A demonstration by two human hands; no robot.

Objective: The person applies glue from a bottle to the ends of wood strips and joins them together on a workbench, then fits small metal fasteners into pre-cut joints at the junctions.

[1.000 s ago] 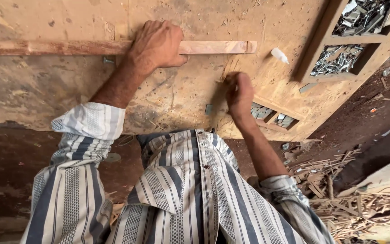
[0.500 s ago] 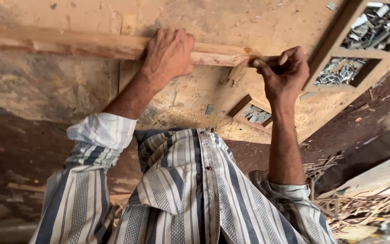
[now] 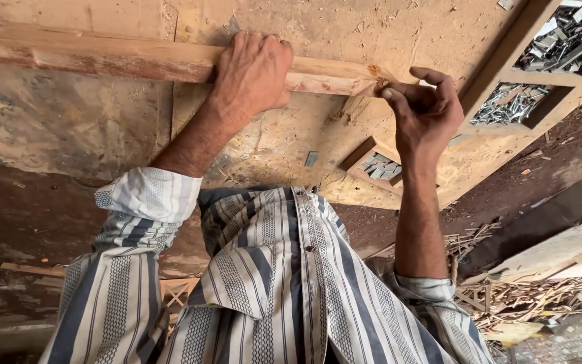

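Here, seen from a camera on the person's head looking down, a long wooden strip (image 3: 136,62) lies across a worn, dusty workbench (image 3: 89,135), and every place below is given relative to that strip. The left hand (image 3: 254,71) lies over the strip near its middle, fingers curled over the far edge and clenched on the wood, pressing it down onto the bench. The right hand (image 3: 426,111) is at the strip's right end, thumb and forefinger pinched together right against the splintered tip; whether they grip a small nail, a chip of wood or the tip itself is too small to tell. A second ago this right hand was well below the strip, down on the bench surface; half a second ago it was already up at the strip's end, and now it sits tight against the tip, while the left hand has kept its hold in the same spot. That suggests the work has passed from fetching something to working on the strip's end. Just below the strip's right end sits a small wooden box (image 3: 375,162) of grey metal pieces. Beyond the right end stands a partitioned wooden tray (image 3: 506,54) holding more metal fasteners. Below the strip, nearest the camera, are the person's striped shirt and rolled sleeves, and to the lower right wood offcuts (image 3: 527,296) lie on the ground
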